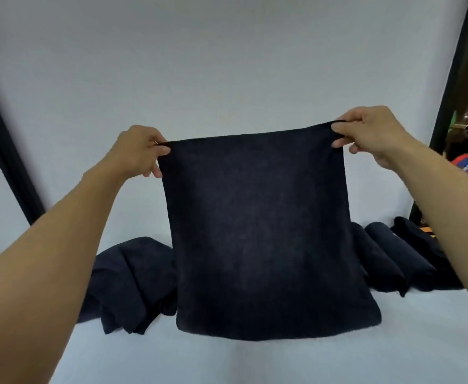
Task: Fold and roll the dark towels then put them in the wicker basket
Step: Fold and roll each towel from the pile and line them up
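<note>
The folding step is in hand. The left hand (pixel 137 151) and right hand (pixel 371 134) each pinch a top corner of a dark navy terry towel (pixel 255 231), which hangs stretched between them above the white bench (pixel 255 361). Next, I judge, its corners must meet evenly. Below the left hand lies a crumpled heap of dark towels (pixel 133 281); below the right, rolled dark towels (pixel 379 259). No wicker basket shows, and I cannot tell whether the hanging towel is already doubled.

Soft, even, dim-bluish light; wide-angle bowing at the edges; faint overall blur.
</note>
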